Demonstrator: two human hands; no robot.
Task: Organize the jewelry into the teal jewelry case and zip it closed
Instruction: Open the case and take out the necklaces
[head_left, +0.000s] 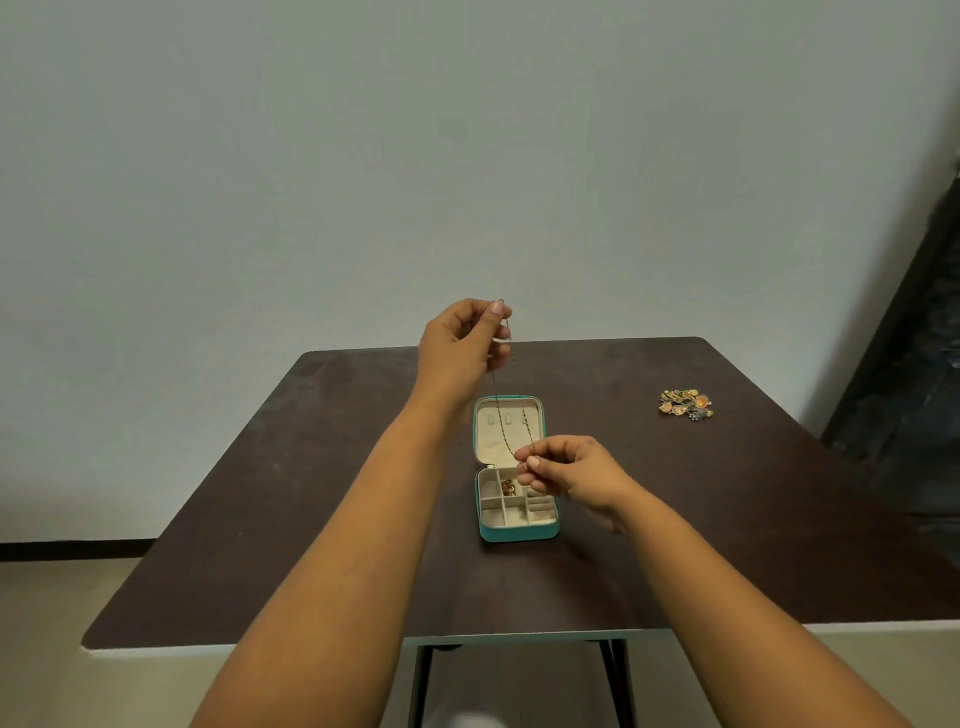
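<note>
Thin chain (503, 422), light, limp and tangle-prone, pinched at its top end by left hand (464, 344) at 12 o'clock and at its low loop by right hand (570, 470), both grips closed on it, above open teal case (518, 532) mid-table (311, 493); charms (685, 405) at 2 o'clock; free room all round.

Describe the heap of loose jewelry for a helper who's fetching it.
On the dark brown table, look toward the far right corner, well away from the open teal jewelry case. The small heap of colourful enamel charms lies alone there, the only multicoloured thing on it.
</note>
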